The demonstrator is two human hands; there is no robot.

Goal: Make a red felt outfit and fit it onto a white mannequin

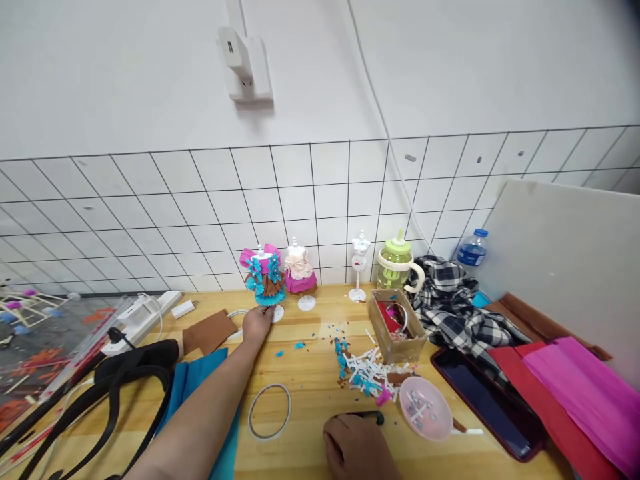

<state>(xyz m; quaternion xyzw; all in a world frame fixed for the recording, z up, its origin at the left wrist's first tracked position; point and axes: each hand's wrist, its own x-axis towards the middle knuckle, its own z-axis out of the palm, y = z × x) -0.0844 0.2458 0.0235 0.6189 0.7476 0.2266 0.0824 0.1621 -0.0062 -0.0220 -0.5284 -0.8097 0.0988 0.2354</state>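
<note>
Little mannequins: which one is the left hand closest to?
The leftmost mannequin, in blue, brown and magenta: the left hand is at its base. The others stand farther right.

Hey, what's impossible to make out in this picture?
In the head view:
Left hand: its back hides whether it grips the blue-trimmed dress form.
Right hand: palm hidden by its back; forearm cut off by bottom edge.
Black item: partly hidden by right hand.
Bottle label: too small to read.

Black object (under right hand) partly hidden
</note>
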